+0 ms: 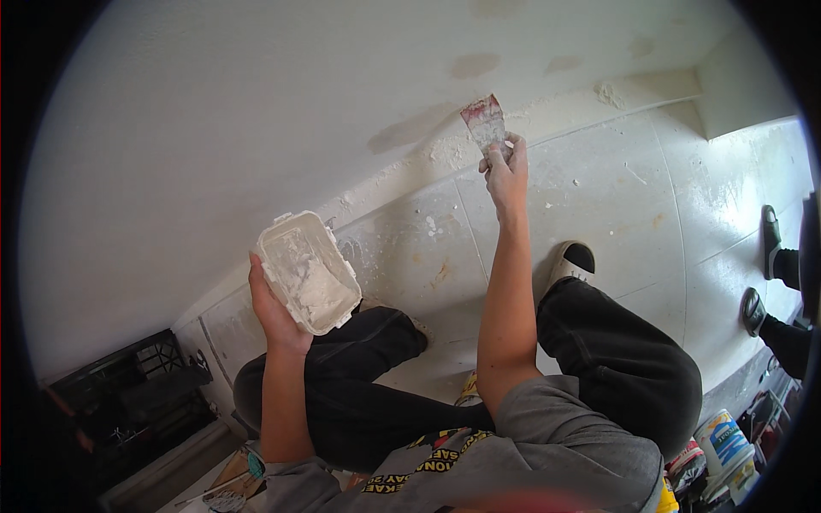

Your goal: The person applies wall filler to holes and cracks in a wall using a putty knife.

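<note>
Black frame (158, 389) lower left; white bucket (723, 443), bystander's shoes (753, 313) right.

Head view: left fisheye of side-by-side pair on person's head. Looks steeply down, slightly forward; upright, unmirrored. Near range: own grey shirt (556, 427) closest, at bottom edge; forearms (510, 299) reach up from there; left hand (278, 309) left of centre, right hand (507, 171) above centre. Wall (231, 111) spans top and left, floor (599, 205) middle to right. Other person's shoes (753, 313) farther off, right rim. Black curved border frames view.

White paste-lined tub (282, 232), smeared scraper (487, 123)
</note>
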Demonstrator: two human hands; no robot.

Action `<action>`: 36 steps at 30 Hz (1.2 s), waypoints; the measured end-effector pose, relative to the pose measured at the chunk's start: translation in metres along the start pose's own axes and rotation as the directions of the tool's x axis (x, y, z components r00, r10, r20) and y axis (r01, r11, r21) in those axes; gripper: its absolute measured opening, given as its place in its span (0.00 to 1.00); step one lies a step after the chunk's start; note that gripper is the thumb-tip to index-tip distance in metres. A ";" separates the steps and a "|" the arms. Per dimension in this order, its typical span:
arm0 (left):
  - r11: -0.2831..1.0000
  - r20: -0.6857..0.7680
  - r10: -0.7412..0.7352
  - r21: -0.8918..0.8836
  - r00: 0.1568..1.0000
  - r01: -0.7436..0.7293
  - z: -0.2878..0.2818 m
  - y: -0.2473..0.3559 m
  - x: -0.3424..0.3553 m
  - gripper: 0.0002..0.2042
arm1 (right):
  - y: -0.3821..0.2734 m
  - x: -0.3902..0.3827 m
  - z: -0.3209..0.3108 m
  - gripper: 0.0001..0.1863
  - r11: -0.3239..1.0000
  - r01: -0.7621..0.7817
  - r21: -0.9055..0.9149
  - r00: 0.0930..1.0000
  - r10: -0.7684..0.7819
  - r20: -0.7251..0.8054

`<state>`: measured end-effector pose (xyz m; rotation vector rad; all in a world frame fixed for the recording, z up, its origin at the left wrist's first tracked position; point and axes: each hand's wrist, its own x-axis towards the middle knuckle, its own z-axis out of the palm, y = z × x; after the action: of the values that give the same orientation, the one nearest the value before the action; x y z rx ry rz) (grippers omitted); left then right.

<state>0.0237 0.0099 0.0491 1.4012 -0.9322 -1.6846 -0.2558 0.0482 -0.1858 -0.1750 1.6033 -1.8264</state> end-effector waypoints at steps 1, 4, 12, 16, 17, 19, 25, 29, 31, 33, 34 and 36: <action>1.000 -0.007 -0.004 -0.007 1.000 0.004 0.000 0.000 0.000 0.28 | 0.002 -0.002 -0.002 0.14 1.000 -0.024 0.013 1.000 0.024 0.000; 1.000 0.010 -0.006 -0.025 1.000 0.006 -0.002 -0.001 0.001 0.28 | 0.014 -0.003 -0.006 0.15 0.999 -0.041 0.007 0.998 0.041 -0.041; 1.000 0.002 -0.020 -0.021 1.000 0.020 -0.003 -0.001 0.001 0.28 | -0.004 0.006 0.013 0.12 1.000 0.006 0.017 1.000 -0.006 -0.022; 0.998 0.010 -0.040 -0.041 0.999 0.040 -0.007 -0.001 0.002 0.28 | -0.013 0.007 0.017 0.11 0.999 0.037 -0.006 0.999 -0.037 0.009; 0.998 0.010 -0.040 -0.041 0.999 0.041 -0.007 -0.001 0.002 0.28 | -0.018 0.007 0.018 0.11 0.999 0.037 -0.007 0.999 -0.037 0.008; 0.997 0.010 -0.050 -0.052 0.999 0.051 -0.007 0.002 0.002 0.28 | -0.028 0.007 0.024 0.11 0.992 0.111 -0.068 0.994 -0.109 0.032; 0.997 0.039 -0.047 -0.059 0.998 0.050 -0.004 0.000 0.002 0.27 | -0.027 0.016 0.031 0.11 0.977 0.159 -0.138 0.987 -0.157 0.026; 0.997 0.018 -0.042 -0.058 0.999 0.043 -0.006 0.001 0.002 0.27 | -0.030 0.006 0.029 0.11 0.972 0.175 -0.155 0.984 -0.171 0.041; 0.999 -0.015 -0.027 -0.029 1.000 0.027 -0.001 0.003 0.000 0.27 | -0.026 0.005 0.022 0.12 0.972 0.212 -0.103 0.977 -0.208 0.049; 0.999 -0.005 -0.023 -0.031 1.000 0.023 -0.004 0.002 0.002 0.27 | -0.021 -0.007 0.016 0.12 0.981 0.177 -0.080 0.984 -0.175 0.037; 0.999 0.009 -0.022 -0.034 1.000 0.022 -0.006 0.002 0.002 0.27 | -0.019 -0.013 0.014 0.13 0.988 0.142 -0.059 0.990 -0.141 0.023; 0.998 0.016 -0.022 -0.050 1.000 0.023 -0.005 0.000 0.003 0.27 | -0.001 -0.013 0.007 0.13 0.987 0.133 -0.086 0.991 -0.135 -0.021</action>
<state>0.0287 0.0072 0.0470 1.3716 -0.8801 -1.7264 -0.2427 0.0504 -0.1792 -0.3041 1.7248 -1.8694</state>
